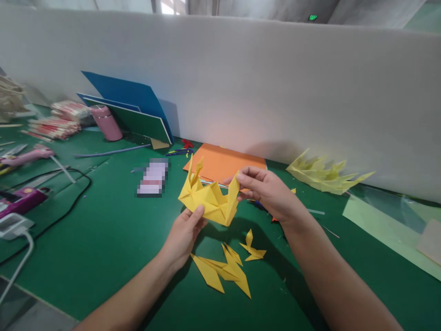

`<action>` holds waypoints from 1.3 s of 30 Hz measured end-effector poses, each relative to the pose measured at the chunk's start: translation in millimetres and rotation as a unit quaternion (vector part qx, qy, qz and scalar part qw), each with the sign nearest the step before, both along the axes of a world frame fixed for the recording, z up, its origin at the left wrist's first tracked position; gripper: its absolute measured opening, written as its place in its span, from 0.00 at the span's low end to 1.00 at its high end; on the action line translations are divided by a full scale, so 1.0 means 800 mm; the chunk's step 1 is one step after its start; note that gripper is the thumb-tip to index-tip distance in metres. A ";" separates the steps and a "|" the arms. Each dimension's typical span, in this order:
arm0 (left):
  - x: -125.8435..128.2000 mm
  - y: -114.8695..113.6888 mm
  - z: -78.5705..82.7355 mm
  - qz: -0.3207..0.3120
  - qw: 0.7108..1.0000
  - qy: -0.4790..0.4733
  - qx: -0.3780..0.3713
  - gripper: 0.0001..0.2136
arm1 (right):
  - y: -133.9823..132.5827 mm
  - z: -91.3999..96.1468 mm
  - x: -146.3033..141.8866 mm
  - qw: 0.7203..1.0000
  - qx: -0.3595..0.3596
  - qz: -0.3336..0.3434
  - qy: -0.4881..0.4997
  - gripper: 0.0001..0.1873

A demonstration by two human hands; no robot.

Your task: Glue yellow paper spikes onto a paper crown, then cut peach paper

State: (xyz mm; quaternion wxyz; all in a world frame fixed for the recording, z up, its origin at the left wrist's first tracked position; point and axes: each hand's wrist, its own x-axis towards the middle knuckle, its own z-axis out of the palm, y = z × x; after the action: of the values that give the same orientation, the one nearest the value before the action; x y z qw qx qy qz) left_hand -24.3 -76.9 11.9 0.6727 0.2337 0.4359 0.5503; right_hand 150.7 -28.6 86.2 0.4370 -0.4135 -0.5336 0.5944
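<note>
Both my hands hold up a folded yellow paper piece [209, 198] with several pointed tips, a little above the green table mat [103, 239]. My left hand [184, 234] pinches its lower left edge with thumb on top. My right hand [267, 191] pinches its upper right tip, fingers curled. Below them on the mat lie folded yellow paper units [223, 271] and a small yellow folded piece [252, 248].
Orange paper sheets [225, 163] lie behind the hands. A pale yellow spiky paper assembly [325, 174] rests by the white partition [275, 92]. Blue and green boards [138, 110], a pink bottle [106, 122], glue guns [25, 156], a black cable [69, 202] and stick bundles [55, 124] fill the left.
</note>
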 end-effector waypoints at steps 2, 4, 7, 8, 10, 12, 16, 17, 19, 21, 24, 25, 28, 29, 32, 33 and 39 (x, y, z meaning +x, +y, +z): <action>0.001 -0.002 -0.001 0.001 1.000 -0.010 -0.009 0.20 | 0.008 -0.001 0.003 0.997 0.026 -0.066 0.014 0.16; 0.003 -0.004 -0.003 -0.009 1.000 -0.017 -0.007 0.22 | 0.015 -0.005 0.004 0.991 0.057 -0.121 0.020 0.17; 0.005 -0.007 -0.005 -0.026 0.999 -0.019 0.003 0.23 | 0.022 -0.013 0.000 0.983 0.095 -0.156 -0.004 0.18; 0.006 -0.008 -0.005 -0.029 0.999 -0.015 0.005 0.23 | 0.023 -0.016 -0.002 0.982 0.103 -0.156 -0.020 0.18; 0.007 -0.008 -0.005 -0.032 0.999 -0.005 0.006 0.22 | 0.023 -0.019 -0.006 0.980 0.115 -0.153 -0.050 0.19; 0.007 -0.008 -0.006 -0.034 0.999 0.007 0.005 0.22 | 0.021 -0.021 -0.010 0.978 0.123 -0.152 -0.068 0.18; 0.008 -0.008 -0.009 -0.040 0.999 0.021 0.006 0.25 | 0.015 -0.018 -0.017 0.978 0.128 -0.143 -0.080 0.18; 0.008 -0.008 -0.009 -0.044 0.999 0.022 0.009 0.26 | 0.013 -0.017 -0.018 0.978 0.129 -0.140 -0.082 0.18; 0.009 -0.008 -0.010 -0.052 0.998 0.024 0.015 0.26 | 0.009 -0.016 -0.021 0.978 0.134 -0.133 -0.086 0.17; 0.009 -0.008 -0.011 -0.055 0.998 0.028 0.016 0.26 | 0.006 -0.015 -0.022 0.978 0.140 -0.126 -0.089 0.16; 0.009 -0.008 -0.010 -0.046 0.998 0.036 0.014 0.26 | 0.003 -0.015 -0.023 0.978 0.142 -0.117 -0.097 0.14; 0.009 -0.009 -0.010 -0.043 0.998 0.038 0.013 0.26 | 0.002 -0.015 -0.023 0.978 0.142 -0.115 -0.100 0.14; 0.008 -0.009 -0.009 -0.041 0.998 0.041 0.012 0.25 | 0.002 -0.017 -0.023 0.977 0.142 -0.112 -0.110 0.12; 0.008 -0.009 -0.009 -0.040 0.998 0.042 0.012 0.25 | 0.002 -0.018 -0.023 0.977 0.144 -0.111 -0.113 0.12; 0.008 -0.009 -0.010 -0.041 0.998 0.043 0.013 0.25 | 0.000 -0.018 -0.024 0.975 0.152 -0.106 -0.120 0.12; 0.008 -0.009 -0.011 -0.041 0.998 0.044 0.013 0.24 | -0.001 -0.018 -0.025 0.975 0.155 -0.105 -0.121 0.12; 0.008 -0.008 -0.012 -0.041 0.998 0.046 0.007 0.23 | -0.009 -0.013 -0.027 0.972 0.169 -0.102 -0.128 0.12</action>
State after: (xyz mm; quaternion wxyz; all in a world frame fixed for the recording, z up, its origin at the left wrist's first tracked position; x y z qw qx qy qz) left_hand -17.9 -83.2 2.0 0.6722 0.2811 0.4521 0.5145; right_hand 128.8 -35.5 75.5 0.4871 -0.4580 -0.6330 0.3901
